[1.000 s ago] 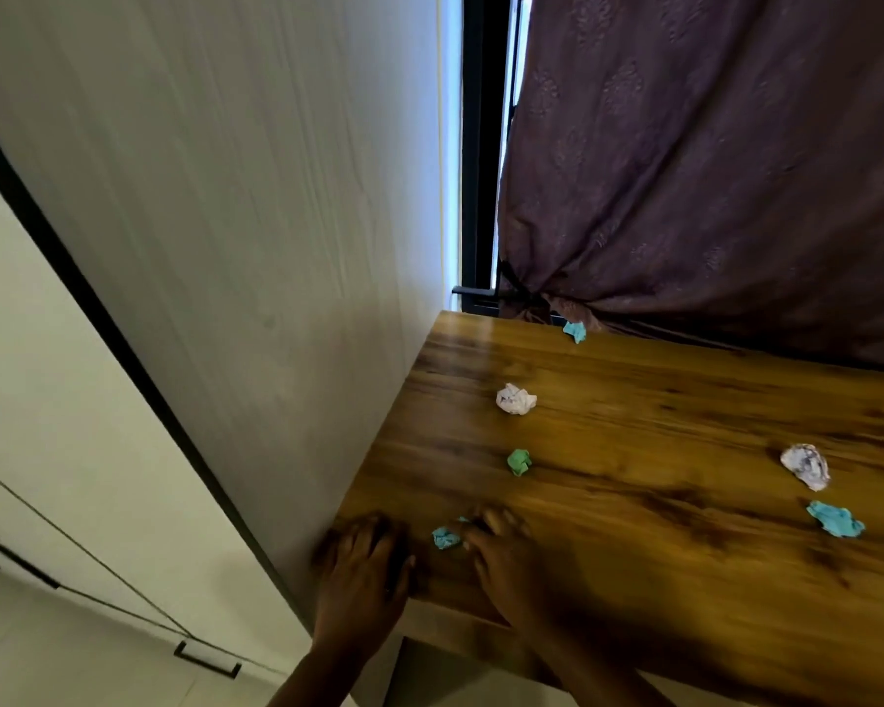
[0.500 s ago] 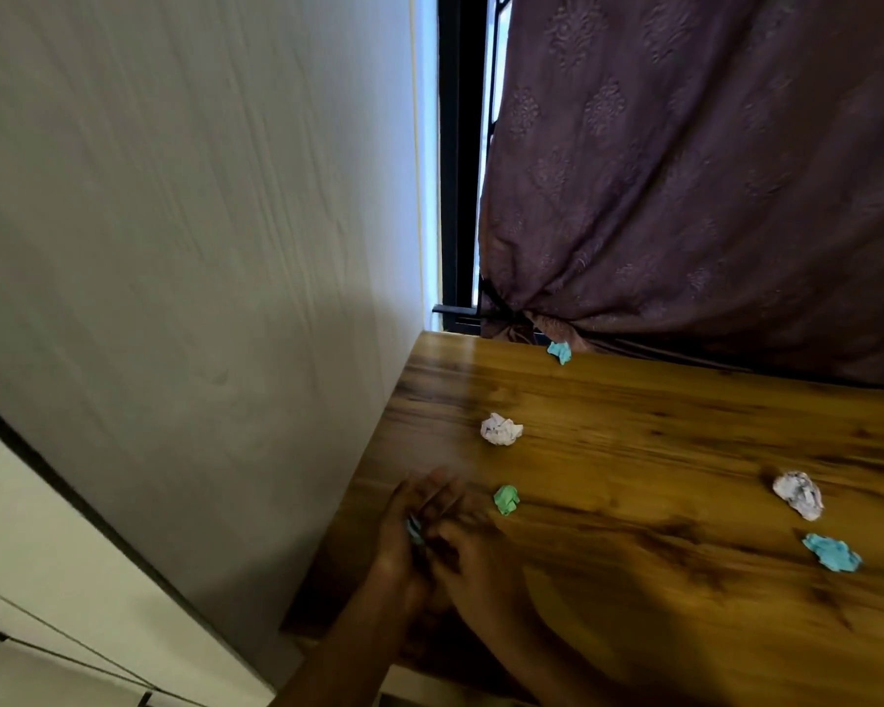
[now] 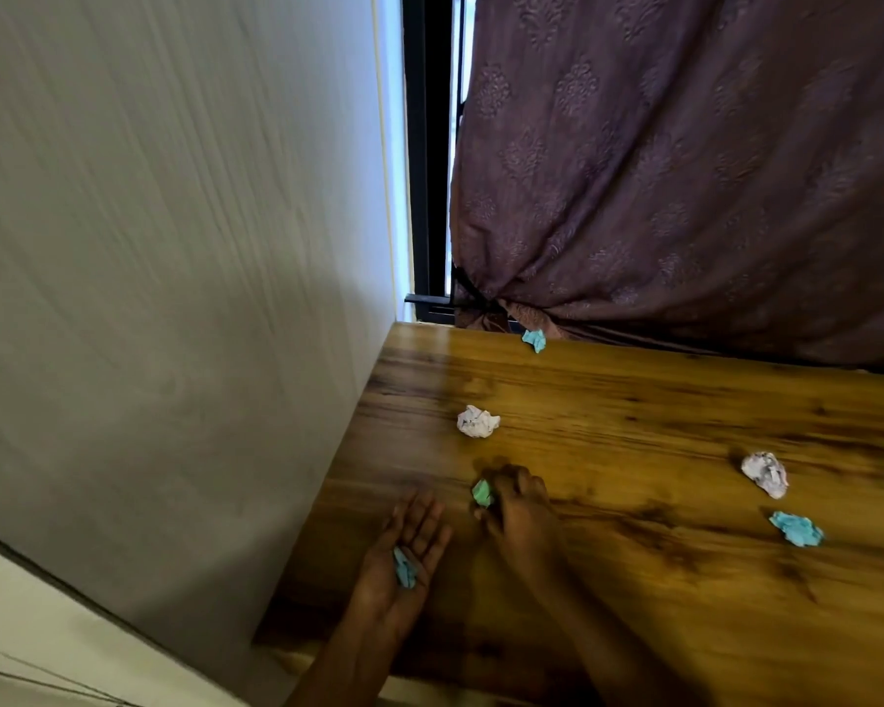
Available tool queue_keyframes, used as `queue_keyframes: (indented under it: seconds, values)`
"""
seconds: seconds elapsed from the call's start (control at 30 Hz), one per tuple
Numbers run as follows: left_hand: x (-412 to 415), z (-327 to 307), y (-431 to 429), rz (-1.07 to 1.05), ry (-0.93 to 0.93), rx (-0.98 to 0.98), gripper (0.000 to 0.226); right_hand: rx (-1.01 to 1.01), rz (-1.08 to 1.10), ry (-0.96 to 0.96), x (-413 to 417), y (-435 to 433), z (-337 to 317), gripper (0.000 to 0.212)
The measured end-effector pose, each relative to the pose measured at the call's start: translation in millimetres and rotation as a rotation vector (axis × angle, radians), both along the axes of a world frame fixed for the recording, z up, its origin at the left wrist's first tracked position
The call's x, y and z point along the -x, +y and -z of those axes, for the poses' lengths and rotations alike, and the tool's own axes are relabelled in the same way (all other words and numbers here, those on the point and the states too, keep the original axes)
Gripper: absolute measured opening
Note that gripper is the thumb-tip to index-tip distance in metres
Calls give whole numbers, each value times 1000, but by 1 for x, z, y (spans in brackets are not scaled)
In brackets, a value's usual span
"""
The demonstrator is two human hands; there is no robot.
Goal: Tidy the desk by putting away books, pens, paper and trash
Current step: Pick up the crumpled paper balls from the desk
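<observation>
Closest to me, the left hand [image 3: 404, 548] lies palm up over the front left corner of the desk [image 3: 634, 630], fingers straight and relaxed, with a small blue wad [image 3: 404, 567] resting loose in the palm. Its forearm is cut off by the bottom edge. Just beside it, the right hand [image 3: 519, 507] is knuckles up, its fingers curled round a green wad [image 3: 482, 493] that peeks out on the thumb side. The hand is blurred, so I cannot tell whether the wad is lifted or touching the wood. Further back sits a near white wad [image 3: 477, 422], and well to the right are a second white wad [image 3: 765, 474] and, just in front of it, a larger blue wad [image 3: 796, 528]. Both white ones carry faint marks too small for me to read. At the desk's back edge a far blue wad [image 3: 534, 340] touches the hem of the patterned purple curtain [image 3: 685, 170]. I count six paper wads: three blue, two white, one green. The curtain hides most of the dark window frame [image 3: 424, 170], and a pale grained panel [image 3: 174, 247] fills the left side.
</observation>
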State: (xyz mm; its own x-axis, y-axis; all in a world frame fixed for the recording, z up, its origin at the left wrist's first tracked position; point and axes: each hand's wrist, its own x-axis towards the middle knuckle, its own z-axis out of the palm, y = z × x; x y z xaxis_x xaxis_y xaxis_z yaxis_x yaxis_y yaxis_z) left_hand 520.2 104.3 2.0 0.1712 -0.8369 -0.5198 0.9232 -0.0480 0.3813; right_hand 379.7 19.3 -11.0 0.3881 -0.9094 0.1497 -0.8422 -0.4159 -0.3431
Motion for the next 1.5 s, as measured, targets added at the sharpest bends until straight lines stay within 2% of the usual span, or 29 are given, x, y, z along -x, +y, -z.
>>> queue_keyframes:
  seconds: [0.1,0.27,0.37,0.43,0.5,0.6,0.63,0.67,0.77,0.9,1.03,1.13,1.27,1.4,1.43,1.5]
  values:
    - [2,-3,6,8,35,-9,34,-54,-71,12,-2,-4,-1,46]
    - [-1,-6,8,-1,44,-32,32,-137,-63,-201,-11,19,-25,42]
    - [1,-16,7,31,34,-12,25,-213,-151,-338,-23,48,-51,39]
    - [5,-22,7,69,121,51,32,-129,-215,-259,-33,59,-56,29]
    - [5,-18,7,83,176,105,38,65,-207,-119,-38,65,-52,20]
    - [5,-19,11,82,159,147,26,149,-209,2,-39,70,-44,23]
    - [4,-18,11,63,128,159,34,192,-227,50,-38,70,-40,23]
    - [3,-18,12,64,95,159,44,177,-268,76,-37,70,-39,22]
    - [-2,-16,9,-25,24,76,34,181,-316,22,-31,53,-47,25]
    - [-16,-12,-1,-82,42,54,33,103,-113,-217,-34,-7,-58,37]
    - [-21,-14,-6,-63,-17,58,36,-110,16,33,-48,-71,-49,53]
    - [-20,-16,-7,-42,-46,59,34,-146,-12,75,-52,-90,-32,44]
    - [-18,-16,-10,-29,-58,52,34,-75,29,-74,-49,-77,-33,41]
    - [-15,-17,-15,-14,-38,63,38,-146,55,-573,-40,-23,-71,40]
    - [-12,-19,-16,-5,-29,81,37,-178,28,-637,-38,-7,-81,39]
    - [-4,-25,-17,7,-12,116,36,-219,-7,-645,-34,18,-90,36]
